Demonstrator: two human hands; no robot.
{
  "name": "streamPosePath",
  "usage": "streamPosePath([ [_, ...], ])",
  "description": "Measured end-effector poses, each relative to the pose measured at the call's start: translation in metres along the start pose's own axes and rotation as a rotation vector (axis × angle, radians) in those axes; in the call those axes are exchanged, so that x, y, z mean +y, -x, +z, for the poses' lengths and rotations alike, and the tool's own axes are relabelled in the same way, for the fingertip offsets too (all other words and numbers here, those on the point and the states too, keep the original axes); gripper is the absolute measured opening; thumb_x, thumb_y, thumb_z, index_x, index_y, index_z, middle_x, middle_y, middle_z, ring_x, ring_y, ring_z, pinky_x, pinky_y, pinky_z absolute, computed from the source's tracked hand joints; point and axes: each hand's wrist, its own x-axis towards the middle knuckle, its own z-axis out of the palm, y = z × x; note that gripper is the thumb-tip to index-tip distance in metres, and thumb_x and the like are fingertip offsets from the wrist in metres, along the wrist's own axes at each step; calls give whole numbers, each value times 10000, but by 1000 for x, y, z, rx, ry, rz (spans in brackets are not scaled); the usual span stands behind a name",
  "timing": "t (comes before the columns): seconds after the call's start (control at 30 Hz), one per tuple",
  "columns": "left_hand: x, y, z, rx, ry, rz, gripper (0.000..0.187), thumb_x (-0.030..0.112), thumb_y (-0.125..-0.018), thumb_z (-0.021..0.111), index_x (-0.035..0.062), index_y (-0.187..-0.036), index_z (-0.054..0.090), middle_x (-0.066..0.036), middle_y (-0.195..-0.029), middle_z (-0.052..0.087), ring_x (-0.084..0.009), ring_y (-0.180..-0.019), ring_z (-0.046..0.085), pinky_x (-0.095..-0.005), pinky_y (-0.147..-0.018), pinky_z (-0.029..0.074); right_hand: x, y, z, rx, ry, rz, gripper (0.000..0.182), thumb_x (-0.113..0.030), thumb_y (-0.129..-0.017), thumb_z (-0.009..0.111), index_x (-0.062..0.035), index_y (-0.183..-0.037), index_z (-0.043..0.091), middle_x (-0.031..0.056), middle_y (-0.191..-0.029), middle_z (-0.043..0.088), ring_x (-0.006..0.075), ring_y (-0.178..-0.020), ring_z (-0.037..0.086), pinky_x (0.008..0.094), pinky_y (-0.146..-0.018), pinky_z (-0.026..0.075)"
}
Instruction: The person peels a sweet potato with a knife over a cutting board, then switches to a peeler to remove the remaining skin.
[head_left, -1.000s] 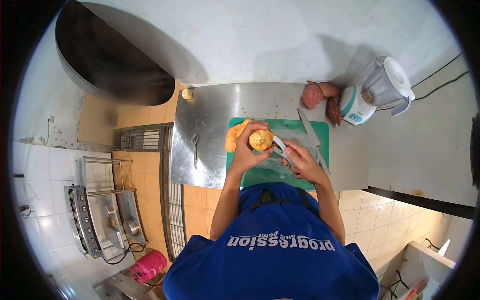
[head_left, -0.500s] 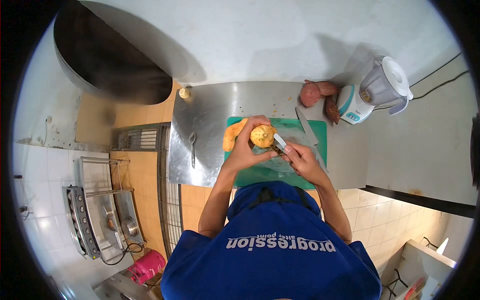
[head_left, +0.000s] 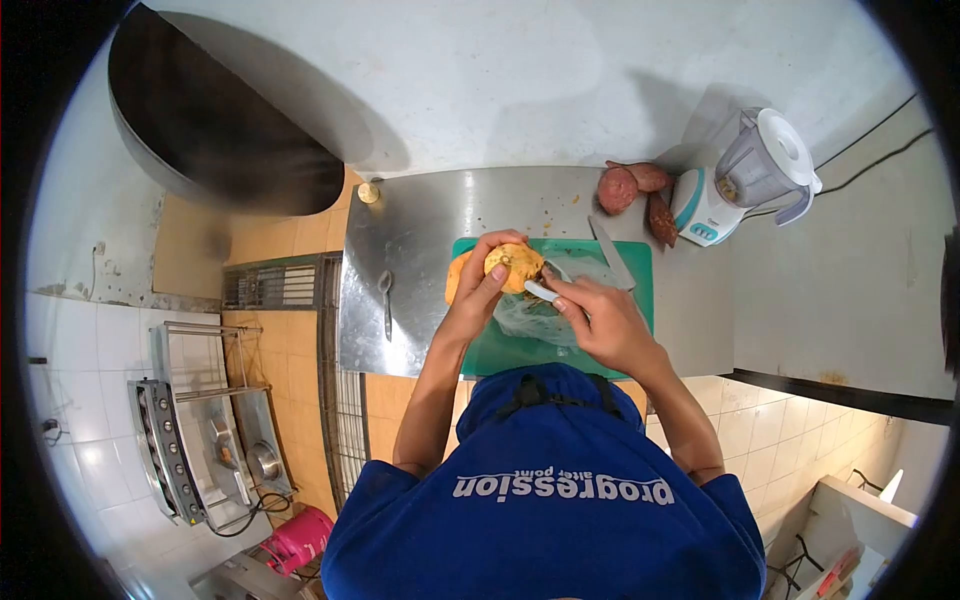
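Observation:
My left hand (head_left: 482,290) is wrapped round a yellow-orange vegetable (head_left: 515,265) with dark specks, apparently a peeled sweet potato. In my right hand (head_left: 607,318) is a small white-handled peeler (head_left: 540,291), close to the vegetable's right side; its blade is partly hidden. Both hands are above a green cutting board (head_left: 642,270). Another orange piece (head_left: 455,279) lies on the board's left side, partly behind my left hand. Under my hands a thin clear plastic sheet or bag (head_left: 535,325) covers part of the board.
A large knife (head_left: 612,252) lies across the board's right side. Reddish sweet potatoes (head_left: 618,190) and a blender (head_left: 712,208) stand at the back right of the steel table (head_left: 420,220). A spoon (head_left: 386,305) lies left, and a small yellowish piece (head_left: 368,192) sits at the back-left corner.
The vegetable has been turned and tilted in my left hand, shifting slightly left. My right hand has rolled over, its back now upward, and the peeler's handle has moved lower left.

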Motion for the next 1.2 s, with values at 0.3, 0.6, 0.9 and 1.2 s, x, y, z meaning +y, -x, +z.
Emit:
streamPosePath([
  [0.3, 3, 3, 0, 60, 49, -69, 542, 449, -1018, 608, 52, -1371, 502, -117, -1405, 514, -239, -1296, 530, -393, -1098, 421, 3, 0, 0, -53, 409, -95, 413, -333, -990, 622, -209, -1383, 644, 128, -922, 653, 353, -680, 665, 488, -599, 525],
  [0.6, 4, -6, -7, 327, 144, -296, 523, 475, -1094, 426, 20, -1323, 545, -138, -1217, 650, -223, -1108, 653, -380, -966, 530, 36, -1, 0, -114, 744, -326, 445, -338, -964, 658, -247, -1398, 633, 81, -915, 622, 256, -565, 637, 405, -479, 490],
  [0.9, -5, -10, -2, 457, -323, -185, 469, 405, -1073, 511, -26, -1052, 696, -100, -906, 717, -159, -828, 678, -302, -784, 539, 8, -7, 1, 16, 395, -145, 421, -295, -974, 650, -235, -1390, 661, 69, -845, 605, 290, -585, 608, 405, -526, 486],
  [1.2, -25, -13, -3, 523, -367, -208, 409, 305, -1030, 611, -20, -788, 660, 18, -704, 563, -67, -652, 466, -281, -589, 388, 9, -4, 7, -3, 496, -109, 417, -324, -980, 644, -255, -1391, 658, 69, -916, 616, 291, -631, 635, 425, -553, 485],
])
